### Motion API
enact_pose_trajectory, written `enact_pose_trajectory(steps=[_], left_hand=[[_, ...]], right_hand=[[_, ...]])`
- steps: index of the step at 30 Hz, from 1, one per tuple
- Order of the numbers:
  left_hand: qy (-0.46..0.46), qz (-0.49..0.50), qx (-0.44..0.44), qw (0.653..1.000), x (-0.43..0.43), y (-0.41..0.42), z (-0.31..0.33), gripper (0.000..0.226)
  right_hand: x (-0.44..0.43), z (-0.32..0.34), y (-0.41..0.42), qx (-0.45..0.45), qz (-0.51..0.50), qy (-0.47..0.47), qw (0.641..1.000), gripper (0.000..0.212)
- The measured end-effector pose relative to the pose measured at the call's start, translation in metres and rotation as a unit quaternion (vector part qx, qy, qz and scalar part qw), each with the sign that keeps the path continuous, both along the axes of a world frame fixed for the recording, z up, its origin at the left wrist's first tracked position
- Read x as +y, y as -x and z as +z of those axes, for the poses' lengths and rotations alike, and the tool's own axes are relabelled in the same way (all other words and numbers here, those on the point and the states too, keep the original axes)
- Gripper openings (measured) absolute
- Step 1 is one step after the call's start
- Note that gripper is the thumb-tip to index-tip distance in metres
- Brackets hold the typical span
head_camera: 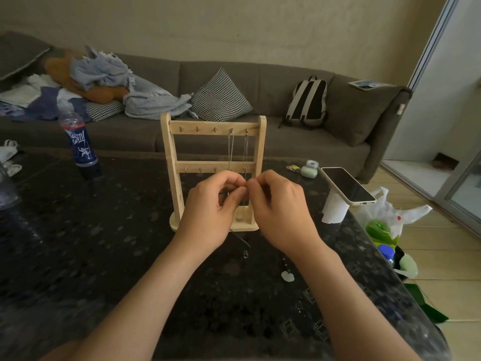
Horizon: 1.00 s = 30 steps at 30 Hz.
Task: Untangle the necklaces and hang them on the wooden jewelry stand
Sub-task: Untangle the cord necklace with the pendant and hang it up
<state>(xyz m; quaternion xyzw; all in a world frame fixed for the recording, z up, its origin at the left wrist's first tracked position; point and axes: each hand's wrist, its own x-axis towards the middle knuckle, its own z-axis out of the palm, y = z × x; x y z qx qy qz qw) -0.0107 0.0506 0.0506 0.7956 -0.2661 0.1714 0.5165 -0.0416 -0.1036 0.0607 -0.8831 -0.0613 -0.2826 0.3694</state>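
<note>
The wooden jewelry stand (pixel 171 162) stands upright in the middle of the dark table (pixel 91 243). Two thin silver chains (pixel 230 149) hang from the two rightmost hooks of its top bar. My left hand (pixel 212 204) and my right hand (pixel 277 204) meet fingertip to fingertip in front of the stand's lower bar, both pinching a thin dark necklace cord (pixel 240 237). The cord trails down onto the table, ending in a small clasp (pixel 245 254). A beaded strand with a pale green pendant (pixel 286 275) lies on the table under my right wrist.
A blue plastic bottle (pixel 79 142) stands at the back left. A phone (pixel 347 186) rests on a white paper roll at the right, near a small green case (pixel 309 171). A grey sofa with cushions, clothes and a backpack fills the background. Bags sit on the floor right.
</note>
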Motion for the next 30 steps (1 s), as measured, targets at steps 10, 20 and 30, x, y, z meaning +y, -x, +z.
enact_pose_trajectory(steps=[10, 20, 30], left_hand=[[-0.024, -0.043, 0.028, 0.998, 0.004, 0.001, -0.001, 0.014], [-0.033, -0.018, 0.002, 0.999, 0.007, -0.001, -0.002, 0.015], [-0.050, 0.009, -0.009, 0.999, 0.012, -0.003, 0.000, 0.018]], right_hand=[[-0.004, 0.002, 0.004, 0.021, 0.016, -0.015, 1.000, 0.036], [-0.001, -0.002, 0.003, 0.075, 0.040, 0.004, 0.996, 0.036], [-0.004, 0.001, 0.004, 0.059, 0.034, -0.027, 0.997, 0.005]])
